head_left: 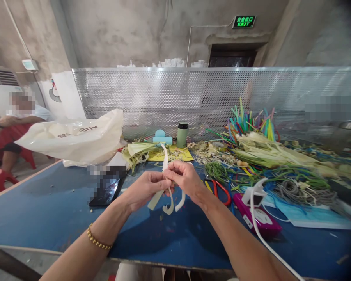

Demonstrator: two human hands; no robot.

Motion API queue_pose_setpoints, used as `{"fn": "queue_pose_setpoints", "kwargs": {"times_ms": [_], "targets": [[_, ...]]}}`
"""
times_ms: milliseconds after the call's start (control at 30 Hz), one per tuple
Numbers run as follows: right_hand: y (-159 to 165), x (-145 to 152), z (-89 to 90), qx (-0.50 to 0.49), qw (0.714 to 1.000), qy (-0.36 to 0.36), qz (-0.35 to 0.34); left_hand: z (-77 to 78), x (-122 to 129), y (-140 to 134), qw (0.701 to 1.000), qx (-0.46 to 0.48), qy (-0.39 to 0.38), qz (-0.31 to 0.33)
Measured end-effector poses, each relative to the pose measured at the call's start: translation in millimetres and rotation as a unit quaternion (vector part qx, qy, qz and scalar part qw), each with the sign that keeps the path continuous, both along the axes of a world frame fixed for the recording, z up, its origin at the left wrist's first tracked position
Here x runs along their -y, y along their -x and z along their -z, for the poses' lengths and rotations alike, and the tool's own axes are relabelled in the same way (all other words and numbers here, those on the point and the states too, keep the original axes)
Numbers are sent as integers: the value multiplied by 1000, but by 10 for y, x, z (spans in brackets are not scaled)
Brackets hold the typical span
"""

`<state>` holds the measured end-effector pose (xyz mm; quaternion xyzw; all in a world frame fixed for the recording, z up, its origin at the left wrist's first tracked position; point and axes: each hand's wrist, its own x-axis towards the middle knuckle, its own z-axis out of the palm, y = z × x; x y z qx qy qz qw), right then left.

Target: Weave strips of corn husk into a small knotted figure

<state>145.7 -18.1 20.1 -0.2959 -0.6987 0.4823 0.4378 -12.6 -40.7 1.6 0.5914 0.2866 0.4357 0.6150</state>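
Grey wall (119, 35) (green exit sign (244, 22))

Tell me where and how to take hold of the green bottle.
Probably best around the middle of the green bottle, below its dark lid, coming from the right with the right hand. It stands upright and looks roughly cylindrical; a light-blue roll lies close on its left, while low scraps lie to its right.

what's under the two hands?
Blue tabletop shows below the left hand and right hand, with ends of the pale strips they hold hanging over it. Anything directly beneath the hands is covered; can't tell.
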Motion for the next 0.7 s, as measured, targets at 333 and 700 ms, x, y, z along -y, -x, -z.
{"fn": "queue_pose_setpoints", "kwargs": {"times_ms": [333,700], "targets": [[-115,-62,-56,61,995,-72,43,-38,-27,52,996,70,33,-38],[-194,-67,-91,138,981,-135,34,-39,-14,45,998,54,25,-36]]}}
